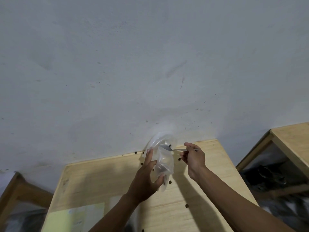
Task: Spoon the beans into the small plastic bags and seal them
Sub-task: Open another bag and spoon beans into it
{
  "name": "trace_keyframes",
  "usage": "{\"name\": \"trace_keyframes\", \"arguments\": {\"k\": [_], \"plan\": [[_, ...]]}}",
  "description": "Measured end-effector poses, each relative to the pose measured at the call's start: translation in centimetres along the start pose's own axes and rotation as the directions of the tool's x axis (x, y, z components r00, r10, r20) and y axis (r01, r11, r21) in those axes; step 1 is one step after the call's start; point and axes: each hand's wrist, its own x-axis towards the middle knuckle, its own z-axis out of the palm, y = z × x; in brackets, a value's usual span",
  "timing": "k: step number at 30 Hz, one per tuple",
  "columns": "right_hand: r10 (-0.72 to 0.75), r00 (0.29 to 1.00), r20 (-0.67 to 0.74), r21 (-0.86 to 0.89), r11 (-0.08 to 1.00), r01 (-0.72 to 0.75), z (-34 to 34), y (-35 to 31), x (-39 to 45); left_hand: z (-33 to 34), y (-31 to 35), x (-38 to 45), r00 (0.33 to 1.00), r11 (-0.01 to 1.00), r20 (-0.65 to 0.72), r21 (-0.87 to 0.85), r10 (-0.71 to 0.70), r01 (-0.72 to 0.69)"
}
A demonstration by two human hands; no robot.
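Observation:
My left hand [147,178] holds a small clear plastic bag [164,158] upright above the wooden table [100,181], fingers and thumb curled round its lower half. A few dark beans lie at the bag's bottom. My right hand [194,158] pinches the handle of a metal spoon [173,149]. The spoon's bowl reaches into the bag's open mouth, with one dark bean at its edge. Several loose beans [170,182] lie scattered on the table round the bag.
A pale wall fills the upper view right behind the table's far edge. Wooden tables or frames stand at the right [287,144] and lower left [15,190]. A yellowish sheet [75,216] lies on the table's near left.

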Motion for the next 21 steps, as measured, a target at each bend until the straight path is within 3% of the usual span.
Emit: {"name": "trace_keyframes", "arguments": {"k": [5,11,21], "plan": [[0.106,0.993,-0.042,0.054,0.993,-0.104,-0.4,0.8,0.0,0.3,0.1,-0.5,1.000,0.999,-0.008,0.033,0.011,-0.010],[-0.014,1.000,-0.008,0.082,0.996,0.014,-0.4,0.8,-0.5,0.2,0.4,-0.1,1.000,0.999,-0.024,0.041,-0.011,0.012],[-0.151,0.987,0.060,-0.062,0.986,0.155,-1.8,-0.5,-0.8,-0.1,-1.9,0.8,0.944,0.946,0.081,-0.032,-0.320,0.323]]}}
